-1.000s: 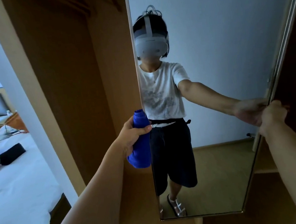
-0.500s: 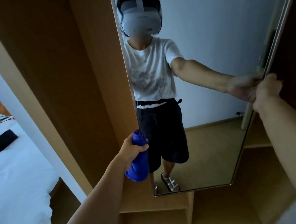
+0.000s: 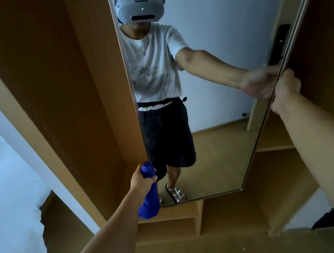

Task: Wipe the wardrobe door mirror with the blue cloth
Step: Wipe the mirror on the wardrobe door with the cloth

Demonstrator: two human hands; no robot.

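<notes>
The wardrobe door mirror [image 3: 220,141] stands open in front of me and reflects a person in a white shirt and dark shorts. My left hand [image 3: 142,181] grips a bunched blue cloth [image 3: 149,199] against the mirror's left edge, near its bottom corner. The cloth hangs down below my fist past the mirror's lower edge. My right hand [image 3: 286,88] is curled round the mirror door's right edge at about mid height.
The open wooden wardrobe [image 3: 60,91] is behind the door, with low shelves [image 3: 171,225] under the mirror. A bed with white bedding [image 3: 8,202] lies at the left. Wooden floor runs along the bottom.
My left hand has slid the blue cloth down the mirror's left edge from mid height to near the bottom corner. My right hand has kept its hold on the door's right edge.
</notes>
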